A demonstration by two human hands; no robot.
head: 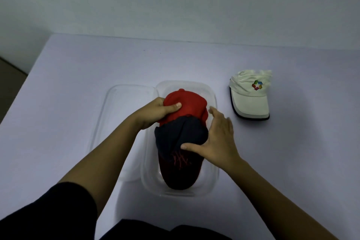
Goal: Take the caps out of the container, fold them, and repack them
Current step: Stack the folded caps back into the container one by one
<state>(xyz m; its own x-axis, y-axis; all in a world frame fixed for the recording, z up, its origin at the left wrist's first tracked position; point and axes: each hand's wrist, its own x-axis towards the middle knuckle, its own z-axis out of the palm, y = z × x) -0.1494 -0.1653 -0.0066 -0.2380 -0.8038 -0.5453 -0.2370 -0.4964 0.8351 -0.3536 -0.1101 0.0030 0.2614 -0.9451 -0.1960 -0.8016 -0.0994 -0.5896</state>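
Observation:
A clear plastic container [212,181] stands at the table's middle. Inside lie a red cap [187,103] at the far end and a dark navy cap [179,161] with red lettering at the near end, partly overlapping the red one. My left hand [155,112] grips the red cap's left side, thumb on top. On the navy cap's right side rests my right hand [216,138], fingers spread and the thumb pressing on the crown. A white cap [250,97] with a colourful logo lies folded flat on the table to the container's right.
The container's clear lid [120,115] lies flat just left of the container. The table [78,84] is covered in a pale lilac cloth; its left edge runs diagonally at the far left. A plain wall stands behind.

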